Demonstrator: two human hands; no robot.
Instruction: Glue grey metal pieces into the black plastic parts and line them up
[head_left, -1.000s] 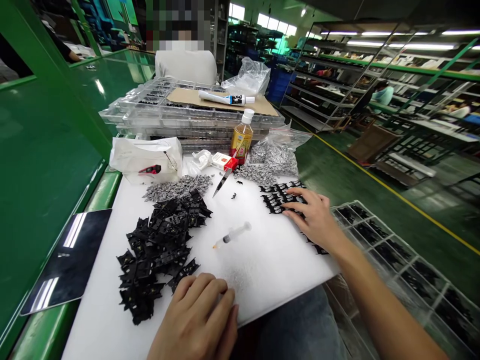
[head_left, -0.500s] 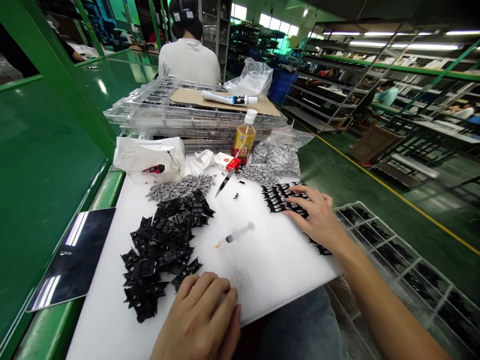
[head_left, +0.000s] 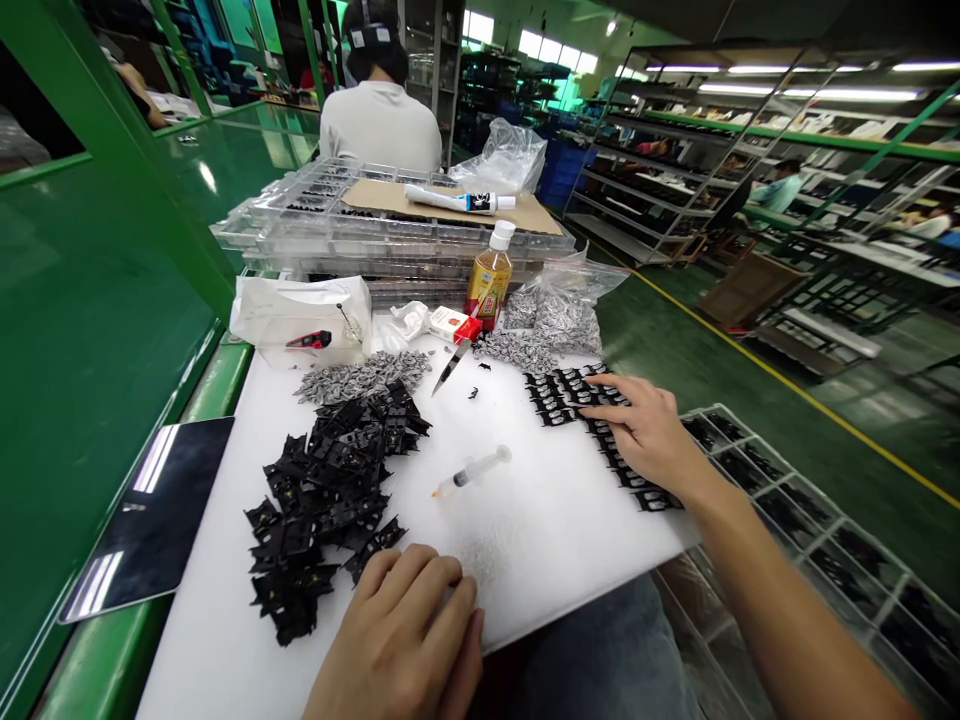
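Observation:
My right hand (head_left: 649,435) reaches over rows of small black plastic parts with grey inserts (head_left: 555,400) at the right of the white work board (head_left: 450,435). Its fingers are spread, with the index and middle fingertips touching the parts. At the near edge of the board rests my left hand (head_left: 409,625), loosely curled with its fingers together; no object shows in it. A syringe with an orange tip (head_left: 472,472) lies between the hands. To the left is a heap of loose black plastic parts (head_left: 330,490).
Behind the heap are grey pieces (head_left: 360,378), a pointed blade (head_left: 451,365), a red-and-white box (head_left: 455,324) and a drink bottle (head_left: 489,278). Stacked clear trays (head_left: 300,240) stand at the back. A compartment tray (head_left: 810,540) sits low right. A person in white (head_left: 381,130) sits ahead.
My right hand has shifted slightly right, its fingers spreading over the rows and uncovering more of the nearer parts. My left hand has stayed in place.

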